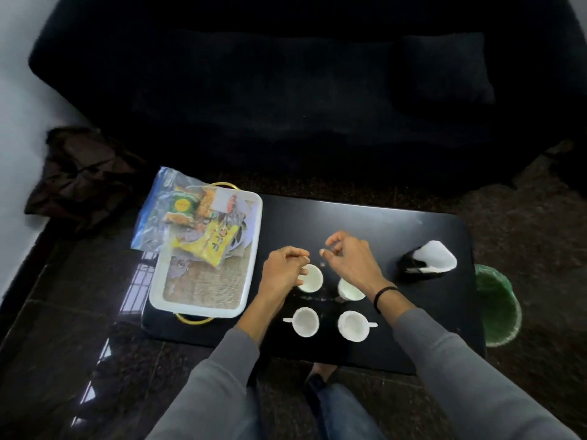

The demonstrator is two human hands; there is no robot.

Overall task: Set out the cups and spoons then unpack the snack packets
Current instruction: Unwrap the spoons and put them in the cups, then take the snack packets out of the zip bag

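Note:
Several white cups stand in a square on the black table [397, 230]: two far ones [313, 279] [348, 292] and two near ones with handles [305, 321] [352, 326]. My left hand [286, 271] hovers over the far left cup with its fingers curled together. My right hand [349, 258] is above the far right cup, thumb and fingertips pinched. Something tiny and pale may sit at each hand's fingertips, too small to name. A clear zip bag of snack packets [173, 214] and a yellow packet [211, 246] lie on the white tray [203, 309]. No spoon is visible.
A black and white object [427, 258] stands at the table's right end. A green bin [498, 308] sits on the floor past that end. A dark sofa [286, 90] runs behind the table, and a dark cloth [79, 176] lies on the floor at left.

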